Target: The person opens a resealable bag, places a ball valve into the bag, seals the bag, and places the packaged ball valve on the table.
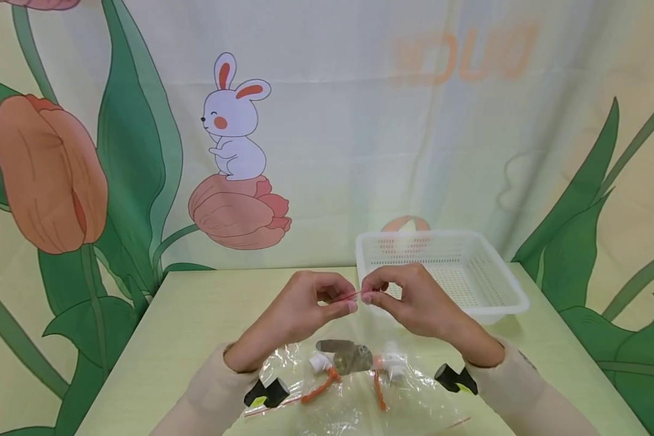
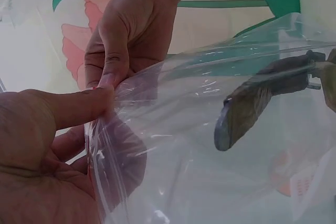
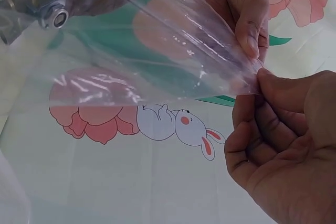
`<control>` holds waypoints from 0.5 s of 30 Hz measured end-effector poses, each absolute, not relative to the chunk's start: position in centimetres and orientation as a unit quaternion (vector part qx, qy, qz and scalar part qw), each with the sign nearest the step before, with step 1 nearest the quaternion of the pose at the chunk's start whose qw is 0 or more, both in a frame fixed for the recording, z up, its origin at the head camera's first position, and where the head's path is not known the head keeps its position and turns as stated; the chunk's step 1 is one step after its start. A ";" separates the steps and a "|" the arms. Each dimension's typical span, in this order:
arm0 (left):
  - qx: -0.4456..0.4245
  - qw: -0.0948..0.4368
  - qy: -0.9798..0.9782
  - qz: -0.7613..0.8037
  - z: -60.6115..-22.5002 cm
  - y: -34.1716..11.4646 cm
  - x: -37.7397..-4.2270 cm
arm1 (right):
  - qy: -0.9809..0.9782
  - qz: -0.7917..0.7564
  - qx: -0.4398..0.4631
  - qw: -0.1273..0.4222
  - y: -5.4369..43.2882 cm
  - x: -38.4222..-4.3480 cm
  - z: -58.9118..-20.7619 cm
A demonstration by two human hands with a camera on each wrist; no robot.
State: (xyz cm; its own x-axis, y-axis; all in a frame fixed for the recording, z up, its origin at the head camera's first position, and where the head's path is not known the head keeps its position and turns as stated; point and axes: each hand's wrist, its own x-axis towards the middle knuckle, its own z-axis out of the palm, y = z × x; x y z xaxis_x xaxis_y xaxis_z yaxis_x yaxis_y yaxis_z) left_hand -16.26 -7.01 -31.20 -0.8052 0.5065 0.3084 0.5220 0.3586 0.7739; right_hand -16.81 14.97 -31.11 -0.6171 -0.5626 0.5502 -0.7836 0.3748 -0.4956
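Observation:
My left hand [image 1: 312,306] and right hand [image 1: 416,301] meet almost tip to tip above the table. Thumb and fingers of each pinch the red-lined edge of a clear zip bag [image 2: 173,145]. The bag hangs below them, creased and shiny. Inside it is a dark grey-brown metal fitting [image 3: 56,10], with a round ringed end and a long, flat, handle-like arm [image 2: 252,103]. Seen through the plastic in the head view are white parts [image 1: 320,363] with orange handle-like pieces [image 1: 320,387], low on the table between the forearms.
A white perforated plastic basket [image 1: 501,284] stands at the back right of the pale table [image 1: 158,339], just behind my right hand. Behind the table hangs a cloth printed with tulips and a rabbit [image 1: 231,121]. Black devices [image 1: 267,392] are strapped at both wrists.

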 end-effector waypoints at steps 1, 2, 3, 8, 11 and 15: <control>-0.311 0.006 -0.824 -0.473 -31.2 -7.0 -16.2 | -0.817 0.376 0.413 0.146 15.0 -16.8 -31.1; -0.309 0.003 -0.825 -0.474 -31.2 -7.0 -16.2 | -0.818 0.375 0.412 0.145 15.0 -16.8 -31.1; -0.308 0.001 -0.825 -0.474 -31.3 -7.0 -16.2 | -0.818 0.376 0.412 0.144 15.0 -16.7 -31.0; -0.307 0.003 -0.825 -0.474 -31.5 -6.9 -16.3 | -0.815 0.380 0.413 0.142 15.0 -16.6 -31.0; -0.309 -0.003 -0.820 -0.481 -31.6 -6.9 -16.4 | -0.814 0.383 0.413 0.143 15.0 -16.6 -31.1; -0.308 -0.020 -0.819 -0.484 -31.8 -6.8 -16.5 | -0.817 0.381 0.408 0.143 15.2 -16.7 -31.3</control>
